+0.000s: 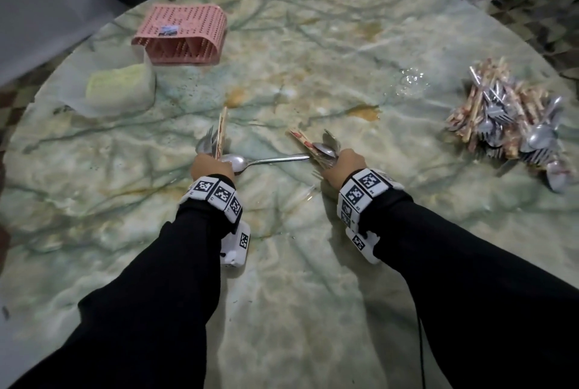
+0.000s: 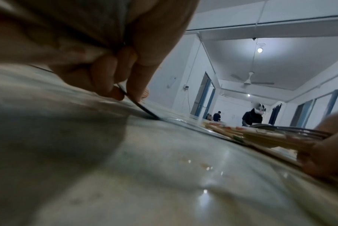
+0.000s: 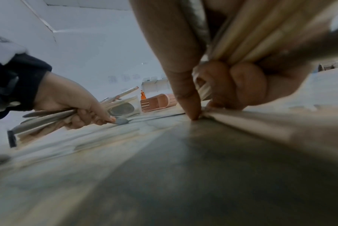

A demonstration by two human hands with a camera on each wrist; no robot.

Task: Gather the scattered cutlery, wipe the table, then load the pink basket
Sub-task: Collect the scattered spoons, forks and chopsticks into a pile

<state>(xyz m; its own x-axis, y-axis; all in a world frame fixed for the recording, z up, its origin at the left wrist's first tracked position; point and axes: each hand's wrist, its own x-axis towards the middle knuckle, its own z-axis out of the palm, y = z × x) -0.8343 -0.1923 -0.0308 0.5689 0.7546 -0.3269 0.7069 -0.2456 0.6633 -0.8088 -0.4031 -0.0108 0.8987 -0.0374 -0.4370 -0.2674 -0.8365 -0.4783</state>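
Marble table (image 1: 297, 279): left hand (image 1: 212, 166) and right hand (image 1: 346, 166) each grip a cutlery bundle, a spoon (image 1: 266, 160) lying between; cutlery pile (image 1: 513, 125) far right; pink basket (image 1: 181, 34) overturned far left beside cloth (image 1: 119, 87).

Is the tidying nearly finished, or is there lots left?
About a third done. A big pile of metal spoons, forks and wooden chopsticks is gathered. The left hand and right hand each grip more, reaching a loose steel spoon. Spills remain; the pink plastic basket lies tipped over.
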